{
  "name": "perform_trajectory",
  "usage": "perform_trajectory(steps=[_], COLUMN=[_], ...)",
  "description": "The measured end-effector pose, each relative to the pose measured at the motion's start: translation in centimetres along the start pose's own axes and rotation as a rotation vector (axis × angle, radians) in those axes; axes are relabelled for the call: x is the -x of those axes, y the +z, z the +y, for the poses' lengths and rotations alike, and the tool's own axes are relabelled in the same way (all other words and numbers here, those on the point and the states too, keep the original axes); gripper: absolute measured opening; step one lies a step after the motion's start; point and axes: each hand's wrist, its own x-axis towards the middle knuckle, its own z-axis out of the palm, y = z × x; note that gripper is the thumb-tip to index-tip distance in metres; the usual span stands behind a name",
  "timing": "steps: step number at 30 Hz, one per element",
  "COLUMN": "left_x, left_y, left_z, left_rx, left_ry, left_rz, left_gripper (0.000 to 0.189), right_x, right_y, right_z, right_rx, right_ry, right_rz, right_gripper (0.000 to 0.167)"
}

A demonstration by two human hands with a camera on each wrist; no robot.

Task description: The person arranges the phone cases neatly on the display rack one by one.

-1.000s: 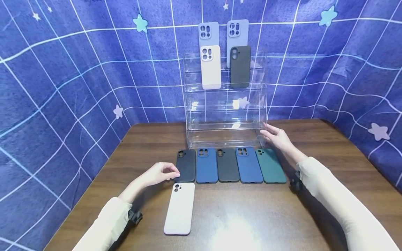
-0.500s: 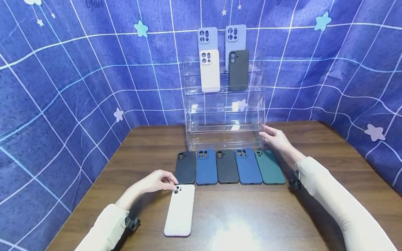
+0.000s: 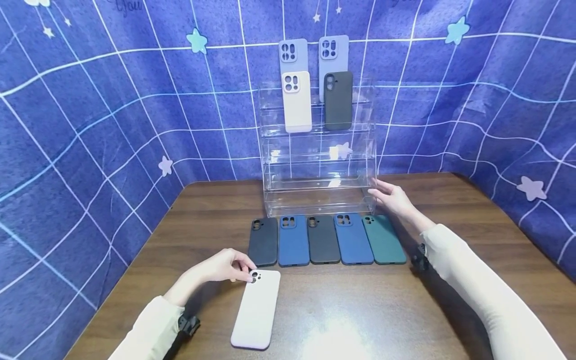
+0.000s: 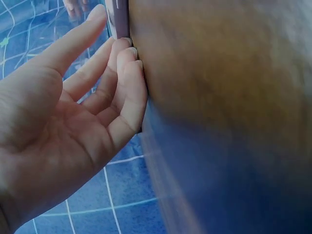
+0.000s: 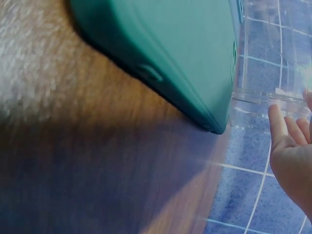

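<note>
A white phone case (image 3: 256,311) lies on the table in front of the person, its camera cutouts at the far end. The left hand (image 3: 227,265) pinches its far left corner; in the left wrist view, the thumb and fingers (image 4: 127,73) meet the edge of the case (image 4: 118,19). Just beyond lies a black phone case (image 3: 263,242). The right hand (image 3: 393,199) touches the right side of a clear tiered display rack (image 3: 317,197), its fingers fairly straight. Nearest to that hand is a green phone case (image 3: 384,240), large in the right wrist view.
A row of blue (image 3: 294,242), dark grey (image 3: 324,242) and more phone cases lies before the rack. On its upper tiers stand two light blue cases, a white case (image 3: 297,105) and a black case (image 3: 338,102). A patterned blue cloth (image 3: 216,90) hangs behind the wooden table.
The left hand has moved from beside the black case down to the white one and taken its corner. The white case has shifted slightly toward the person. The right hand stays at the rack.
</note>
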Motion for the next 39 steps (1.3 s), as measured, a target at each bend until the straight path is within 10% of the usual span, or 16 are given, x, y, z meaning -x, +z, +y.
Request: perform_trajectory(steps=[39], left_x=[-0.8], left_y=[1.0], left_z=[1.6], left_rx=[-0.004], left_ry=[-0.039], left_rz=[-0.126], left_gripper=[0.02], right_x=[-0.1], right_y=[0.0], right_z=[0.2], right_rx=[0.051], right_ry=[-0.016], right_rz=[0.013], right_gripper=[0.06])
